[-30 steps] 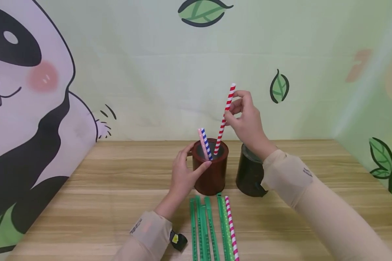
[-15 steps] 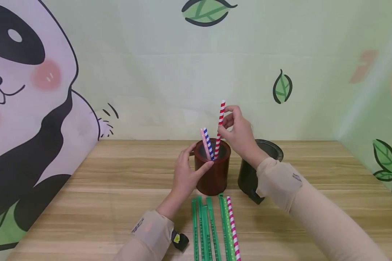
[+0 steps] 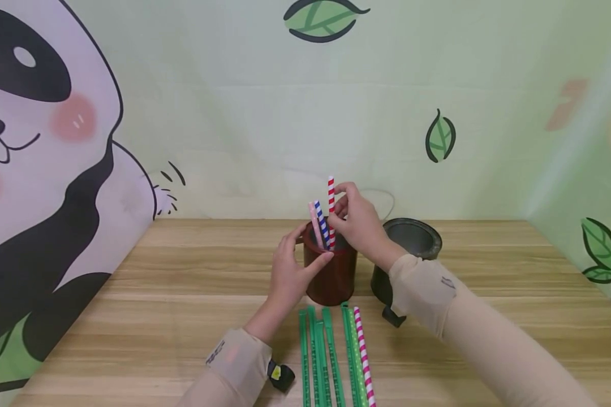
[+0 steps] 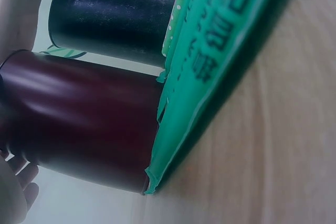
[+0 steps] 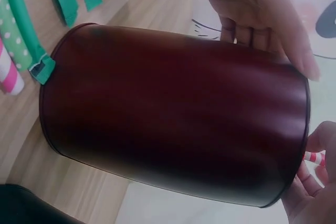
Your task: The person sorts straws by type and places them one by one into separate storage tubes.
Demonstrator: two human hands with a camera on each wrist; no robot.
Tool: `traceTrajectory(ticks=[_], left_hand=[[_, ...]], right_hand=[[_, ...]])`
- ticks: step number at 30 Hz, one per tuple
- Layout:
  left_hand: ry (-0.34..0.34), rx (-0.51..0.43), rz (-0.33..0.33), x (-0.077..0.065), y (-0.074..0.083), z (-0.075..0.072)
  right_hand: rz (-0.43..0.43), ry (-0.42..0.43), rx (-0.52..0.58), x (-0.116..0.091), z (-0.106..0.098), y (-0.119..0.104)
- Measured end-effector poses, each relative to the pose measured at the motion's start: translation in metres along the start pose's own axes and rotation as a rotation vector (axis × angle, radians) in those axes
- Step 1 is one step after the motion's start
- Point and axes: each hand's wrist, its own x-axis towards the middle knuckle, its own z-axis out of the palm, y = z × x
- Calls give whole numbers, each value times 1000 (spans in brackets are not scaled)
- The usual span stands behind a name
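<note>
A dark red-brown mug (image 3: 331,277) stands upright on the wooden table, its handle partly hidden on the left. My left hand (image 3: 291,265) holds the mug from its left side, thumb at the front rim and fingers toward the back. Inside the mug lean a pink straw (image 3: 314,221) and a blue-and-white striped straw (image 3: 322,222). Between thumb and fingers, my right hand (image 3: 358,223) pinches a red-and-white striped straw (image 3: 331,195), whose lower end is inside the mug. In the right wrist view the mug (image 5: 173,114) hides most of that straw.
A black mug (image 3: 412,237) stands right of the brown one, partly behind my right forearm. Several green-wrapped straws (image 3: 321,362), a green dotted straw (image 3: 357,356) and a pink-and-white striped straw (image 3: 365,356) lie in front. A panda-print cloth (image 3: 234,113) hangs behind the table.
My right hand has come down and left, lowering the red-and-white striped straw deeper into the mug, and the straw now stands more upright. The left hand has stayed on the mug.
</note>
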Motion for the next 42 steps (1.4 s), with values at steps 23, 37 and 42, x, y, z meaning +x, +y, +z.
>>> traceTrajectory(ticks=[23, 37, 42], left_hand=[[-2, -3, -1, -1, 2, 2], [-11, -24, -20, -1, 1, -1], [-13, -33, -23, -1, 1, -1]], right_hand=[[100, -163, -299, 2, 12, -11], [73, -113, -272, -9, -20, -30], [72, -90, -254, -16, -35, -38]])
